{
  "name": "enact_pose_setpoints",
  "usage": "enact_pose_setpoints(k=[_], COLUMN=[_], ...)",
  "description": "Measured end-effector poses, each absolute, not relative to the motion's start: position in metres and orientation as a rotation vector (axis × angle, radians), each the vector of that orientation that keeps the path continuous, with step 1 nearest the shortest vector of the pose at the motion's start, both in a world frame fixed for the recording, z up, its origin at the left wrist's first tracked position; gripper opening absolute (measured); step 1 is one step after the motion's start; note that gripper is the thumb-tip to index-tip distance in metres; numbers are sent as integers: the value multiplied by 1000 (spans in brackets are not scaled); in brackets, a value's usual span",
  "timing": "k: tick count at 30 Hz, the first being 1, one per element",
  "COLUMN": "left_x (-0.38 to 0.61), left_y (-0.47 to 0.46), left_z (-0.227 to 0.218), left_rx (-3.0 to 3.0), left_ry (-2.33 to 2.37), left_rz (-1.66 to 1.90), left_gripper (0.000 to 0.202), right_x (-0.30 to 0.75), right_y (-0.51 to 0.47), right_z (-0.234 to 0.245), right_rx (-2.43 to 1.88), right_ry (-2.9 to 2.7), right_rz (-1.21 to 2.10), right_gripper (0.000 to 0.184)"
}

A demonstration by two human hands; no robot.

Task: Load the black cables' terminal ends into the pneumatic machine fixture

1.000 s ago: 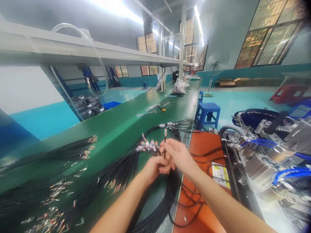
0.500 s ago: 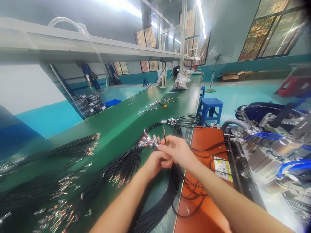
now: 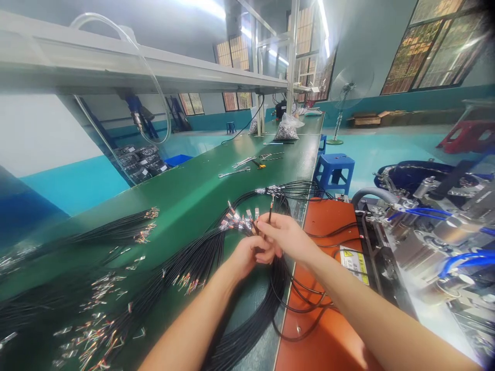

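Close together over the green workbench (image 3: pixel 185 196), my two hands work on black cables with stripped ends. My right hand (image 3: pixel 284 234) pinches a cable end (image 3: pixel 270 208), which sticks up above the fingers with bare, coppery wire at its tip. Fingers curled, my left hand (image 3: pixel 251 253) grips black cable just beside it. A cluster of cable ends with shiny metal connectors (image 3: pixel 235 221) fans out just left of the fingers. Beneath the hands, a large coil of black cable (image 3: pixel 255 330) curves round towards the bench's right edge.
More cable bundles (image 3: pixel 116 232) with exposed wire ends lie on the left. Wrenches (image 3: pixel 234 172) and a bag of small metal parts (image 3: pixel 286 129) sit farther back. An orange machine cover (image 3: pixel 320 330) adjoins the bench on the right, near a blue stool (image 3: pixel 335 172).
My right hand has shifted slightly right and up with the pinched cable end, away from the connector cluster. My left hand stays nearly in place.
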State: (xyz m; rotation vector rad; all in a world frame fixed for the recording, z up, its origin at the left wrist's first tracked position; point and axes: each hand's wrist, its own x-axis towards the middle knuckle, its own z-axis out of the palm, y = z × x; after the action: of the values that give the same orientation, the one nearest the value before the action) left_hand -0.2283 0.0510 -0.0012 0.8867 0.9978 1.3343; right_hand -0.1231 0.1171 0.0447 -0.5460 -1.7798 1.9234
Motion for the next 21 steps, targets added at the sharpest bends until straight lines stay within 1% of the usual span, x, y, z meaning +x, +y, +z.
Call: enact_pose_setpoints(k=[5, 7, 12, 15, 19, 21], left_x=[-231, -232, -234, -232, -228, -227], left_y=[52, 51, 51, 51, 52, 52], left_z=[-7, -10, -13, -10, -2, 0], left_rx=[909, 920, 940, 947, 942, 940], left_ry=[993, 995, 992, 990, 991, 998], left_rz=[1347, 1352, 1330, 1325, 1322, 1316], left_gripper=[30, 37, 44, 41, 19, 15], right_x=[-124, -126, -130, -130, -126, -124], right_y=[116, 115, 115, 115, 115, 116], right_z=[43, 41, 38, 40, 46, 47], right_rx=[-479, -487, -576, -566, -566, -559], right_ry=[-1822, -1791, -1706, -1708, -1721, -1709], right_rz=[1848, 1847, 1884, 1911, 1965, 1993], right_gripper=[21, 23, 25, 23, 22, 20])
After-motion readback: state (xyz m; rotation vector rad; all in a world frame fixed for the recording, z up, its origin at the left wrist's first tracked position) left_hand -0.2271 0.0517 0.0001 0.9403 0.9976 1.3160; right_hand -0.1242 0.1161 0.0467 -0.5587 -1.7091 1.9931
